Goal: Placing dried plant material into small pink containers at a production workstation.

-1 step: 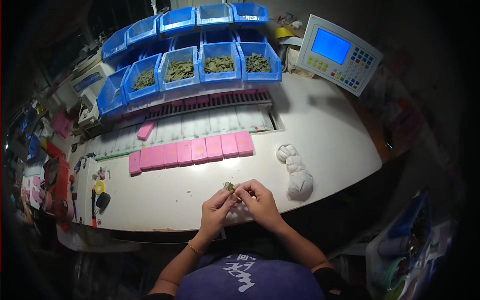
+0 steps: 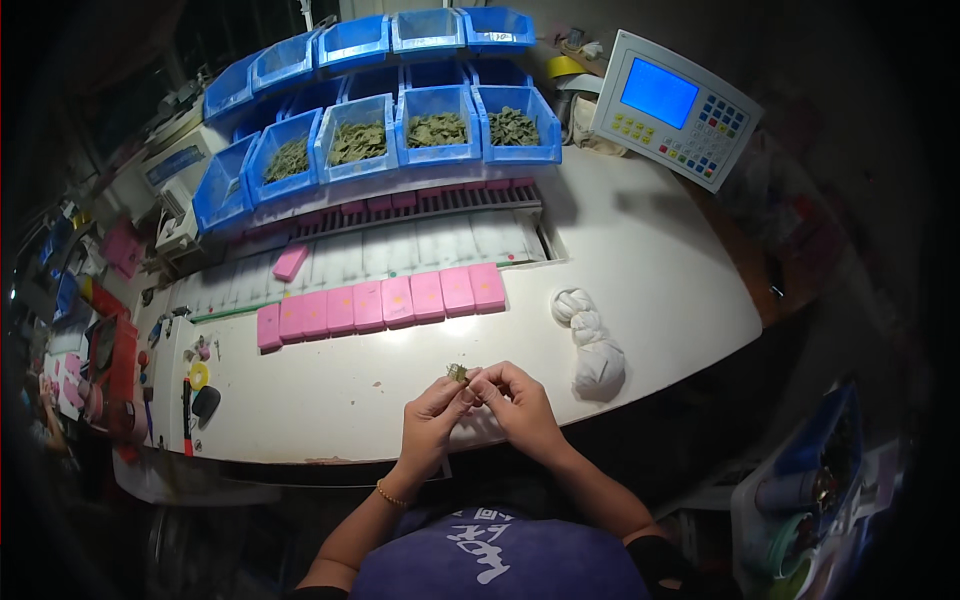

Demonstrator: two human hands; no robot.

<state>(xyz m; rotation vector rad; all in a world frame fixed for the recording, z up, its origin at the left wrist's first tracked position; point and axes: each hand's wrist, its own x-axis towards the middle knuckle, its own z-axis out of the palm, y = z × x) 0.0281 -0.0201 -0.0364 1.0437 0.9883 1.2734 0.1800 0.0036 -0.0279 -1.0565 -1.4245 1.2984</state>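
Note:
Close to the front edge of the white tabletop, my two hands meet with their fingertips together. My left hand (image 2: 430,415) pinches a small greenish-brown piece (image 2: 457,373) with thin spiky bits at its top; its exact kind is too small to make out. The fingers of my right hand (image 2: 518,402) are closed against the same piece from the right, and hide its lower part. Beyond my hands stands a row of several pink blocks (image 2: 340,308), side by side. One more pink block (image 2: 291,262) lies tilted behind the row.
Blue bins (image 2: 438,150) rise at the back, several holding small flat green pieces (image 2: 358,142). A knotted white cloth (image 2: 598,362) lies to the right. A keypad panel with blue screen (image 2: 660,93) stands back right. Yellow tape (image 2: 200,374) and a black mouse-like object (image 2: 206,404) lie left.

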